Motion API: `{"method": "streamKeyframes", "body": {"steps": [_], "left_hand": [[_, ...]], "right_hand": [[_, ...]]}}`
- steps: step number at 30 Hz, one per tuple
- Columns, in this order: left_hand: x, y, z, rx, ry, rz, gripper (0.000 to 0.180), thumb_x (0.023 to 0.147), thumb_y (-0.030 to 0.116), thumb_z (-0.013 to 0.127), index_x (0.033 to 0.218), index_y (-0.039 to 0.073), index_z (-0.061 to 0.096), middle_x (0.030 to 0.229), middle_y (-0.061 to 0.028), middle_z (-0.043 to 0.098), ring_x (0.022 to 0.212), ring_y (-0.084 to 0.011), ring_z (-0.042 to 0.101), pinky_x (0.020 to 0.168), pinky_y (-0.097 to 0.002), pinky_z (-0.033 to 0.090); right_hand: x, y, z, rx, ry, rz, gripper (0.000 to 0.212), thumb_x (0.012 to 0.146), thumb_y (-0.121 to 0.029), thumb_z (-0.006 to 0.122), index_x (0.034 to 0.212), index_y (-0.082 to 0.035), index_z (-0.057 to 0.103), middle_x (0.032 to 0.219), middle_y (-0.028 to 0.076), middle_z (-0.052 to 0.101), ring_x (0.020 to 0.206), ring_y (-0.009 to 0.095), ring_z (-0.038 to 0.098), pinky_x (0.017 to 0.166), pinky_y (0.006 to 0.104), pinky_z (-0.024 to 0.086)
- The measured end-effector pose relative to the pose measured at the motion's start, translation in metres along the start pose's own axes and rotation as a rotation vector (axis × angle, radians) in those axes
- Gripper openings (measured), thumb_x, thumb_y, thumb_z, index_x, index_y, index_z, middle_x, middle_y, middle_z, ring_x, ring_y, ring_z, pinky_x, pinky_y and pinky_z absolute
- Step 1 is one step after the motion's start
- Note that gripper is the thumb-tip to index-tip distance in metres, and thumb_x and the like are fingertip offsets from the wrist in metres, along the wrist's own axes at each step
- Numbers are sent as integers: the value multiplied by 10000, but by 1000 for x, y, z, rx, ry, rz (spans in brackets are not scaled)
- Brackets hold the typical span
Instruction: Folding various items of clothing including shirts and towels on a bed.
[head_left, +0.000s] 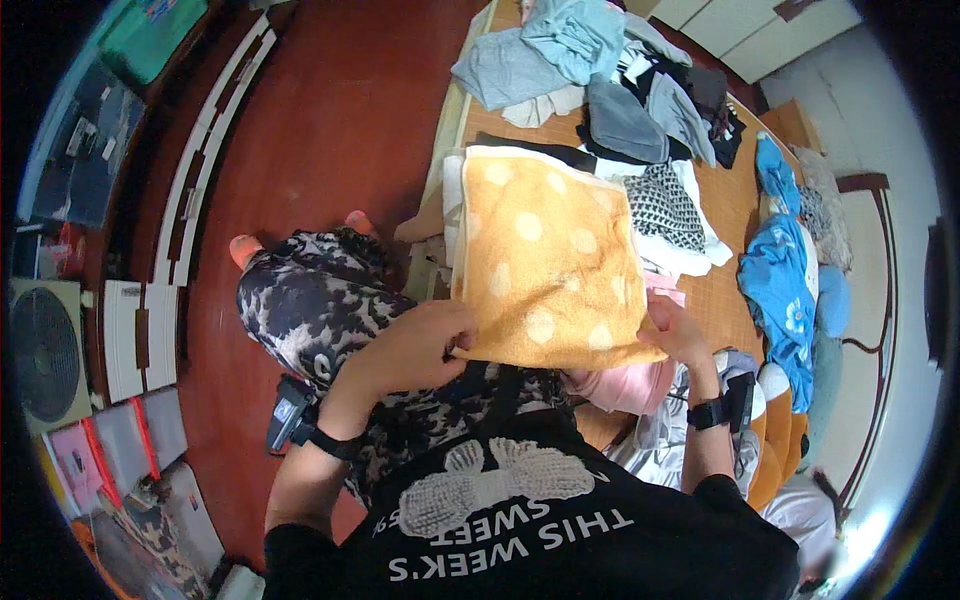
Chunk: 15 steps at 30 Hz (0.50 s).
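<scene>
A yellow-orange towel with pale dots [528, 230] is spread flat in front of me, partly over my lap and the bed. My left hand [440, 335] pinches its near left corner. At the near right corner, my right hand [682, 330] has its fingers closed on the towel's edge. Pink cloth [628, 388] shows from under the towel beside my right hand. Beyond the towel's right side lies a black-and-white patterned cloth [665, 205] on a white garment [712, 248]. A black strip of cloth [540, 152] shows along the far edge.
Heaped clothes [572, 42] lie at the far end of the bed [728, 195]. Blue floral bedding [782, 270] and an orange-brown plush item [780, 425] line the right side. At left are the red-brown floor [310, 110], white drawers [143, 338] and a fan [47, 352].
</scene>
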<state>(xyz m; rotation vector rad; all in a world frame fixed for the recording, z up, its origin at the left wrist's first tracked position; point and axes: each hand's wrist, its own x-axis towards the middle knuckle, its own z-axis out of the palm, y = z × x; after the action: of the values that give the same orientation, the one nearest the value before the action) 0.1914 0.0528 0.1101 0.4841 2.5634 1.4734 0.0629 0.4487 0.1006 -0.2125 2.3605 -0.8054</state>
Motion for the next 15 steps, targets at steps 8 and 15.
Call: {"method": "streamKeyframes", "body": {"steps": [8,15], "left_hand": [[4,-8,7,43,-95,-16,203,658,50,614,847,34,543,828,-121,542,809,-304,535,728,-372,435],[9,-4,2,22,-42,54,204,765,84,616,947,27,545,940,-141,582,926,-319,557,778,-403,439]], "right_hand": [[-9,-89,18,-343,71,-253,747,700,-312,744,1321,-59,415,1335,211,428,1274,326,375,1049,402,311],[-9,-60,95,-655,6,-509,824,705,-382,724,1371,-87,339,1417,172,326,1331,296,287,1101,431,217]]}}
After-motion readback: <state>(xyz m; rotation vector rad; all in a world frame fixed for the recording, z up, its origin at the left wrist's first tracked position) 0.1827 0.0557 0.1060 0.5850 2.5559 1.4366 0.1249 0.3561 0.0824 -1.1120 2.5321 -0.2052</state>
